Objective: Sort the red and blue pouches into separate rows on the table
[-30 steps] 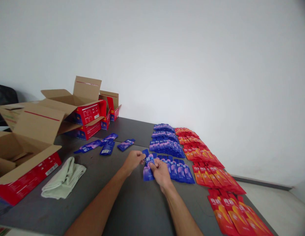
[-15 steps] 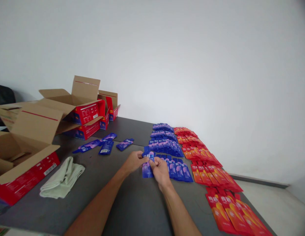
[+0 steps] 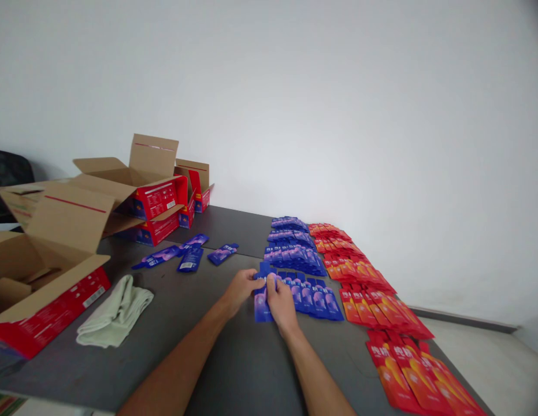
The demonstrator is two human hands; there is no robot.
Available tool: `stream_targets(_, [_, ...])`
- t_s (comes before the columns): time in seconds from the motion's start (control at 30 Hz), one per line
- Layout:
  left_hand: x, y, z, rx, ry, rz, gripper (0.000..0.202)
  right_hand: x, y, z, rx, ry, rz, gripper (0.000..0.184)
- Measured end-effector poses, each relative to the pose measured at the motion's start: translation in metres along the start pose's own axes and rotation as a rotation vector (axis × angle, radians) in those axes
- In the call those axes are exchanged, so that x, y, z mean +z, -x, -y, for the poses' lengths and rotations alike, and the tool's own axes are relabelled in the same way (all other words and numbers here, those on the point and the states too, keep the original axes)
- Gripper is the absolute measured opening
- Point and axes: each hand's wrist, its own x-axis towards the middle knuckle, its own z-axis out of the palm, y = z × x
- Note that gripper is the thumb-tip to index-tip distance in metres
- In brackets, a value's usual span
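Between my two hands is a blue and purple sachet (image 3: 262, 306), its top end pointing away from me. My left hand (image 3: 243, 290) pinches its left edge, thumb on the front. On the other side my right hand (image 3: 281, 301) grips it with the thumb pressed on the printed face, covering part of it. Right beside it lies a row of overlapping blue sachets (image 3: 314, 296). Farther back, more blue sachets (image 3: 295, 257) form several piled rows. A few loose blue sachets (image 3: 190, 259) are scattered to the left of my hands.
Rows of red and orange sachets (image 3: 375, 300) run down the right side of the dark table (image 3: 234, 370). At the left are an open red carton (image 3: 56, 306), a folded pale cloth (image 3: 117, 315) and stacked open cartons (image 3: 158, 199). A white wall stands behind.
The sachet in my hands has moved slightly lower and sits more upright. My right thumb has shifted up along its face. The view has turned a little to the left.
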Motion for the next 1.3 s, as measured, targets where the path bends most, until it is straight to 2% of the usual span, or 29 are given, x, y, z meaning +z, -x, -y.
stream_targets(0.17, [0.012, -0.003, 0.007, 0.184, -0.301, -0.259, 0.043, 0.011, 0.000, -0.003, -0.090, 0.184, 0.010, 0.047])
stream_targets(0.3, [0.013, -0.003, 0.009, 0.257, -0.432, -0.318, 0.040, 0.010, -0.002, -0.002, -0.117, 0.189, -0.001, 0.048])
stream_targets(0.4, [0.010, -0.003, 0.008, 0.246, -0.421, -0.352, 0.039, 0.006, 0.000, 0.000, -0.077, 0.157, 0.011, 0.050])
stream_targets(0.53, [0.001, -0.007, 0.010, 0.188, -0.340, -0.420, 0.040, 0.008, 0.005, 0.001, 0.009, 0.133, 0.149, 0.052])
stream_targets(0.67, [-0.005, -0.010, 0.012, 0.165, -0.376, -0.454, 0.043, 0.014, 0.007, 0.003, -0.144, 0.227, 0.076, 0.050])
stream_targets(0.77, [-0.005, -0.010, 0.011, 0.183, -0.407, -0.515, 0.045, 0.015, 0.007, 0.005, -0.146, 0.202, 0.065, 0.049])
stream_targets(0.83, [-0.004, -0.008, 0.009, 0.186, -0.376, -0.503, 0.046, 0.014, 0.007, 0.005, -0.068, 0.125, 0.123, 0.050])
stream_targets(0.93, [-0.004, -0.007, 0.006, 0.171, -0.233, -0.415, 0.048, 0.011, 0.010, 0.004, 0.027, 0.016, 0.207, 0.049])
stream_targets(1.03, [-0.007, -0.008, 0.006, 0.152, -0.136, -0.373, 0.050, 0.008, 0.012, 0.006, 0.014, -0.017, 0.227, 0.047])
stream_targets(1.17, [-0.012, -0.008, 0.003, 0.139, -0.165, -0.368, 0.050, 0.006, 0.014, 0.013, 0.019, -0.077, 0.296, 0.049])
stream_targets(1.23, [-0.012, -0.006, 0.001, 0.132, -0.178, -0.364, 0.051, 0.005, 0.013, 0.015, -0.017, -0.065, 0.253, 0.051])
stream_targets(1.3, [-0.009, -0.003, -0.002, 0.122, -0.157, -0.349, 0.052, 0.005, 0.010, 0.013, -0.088, -0.011, 0.148, 0.051])
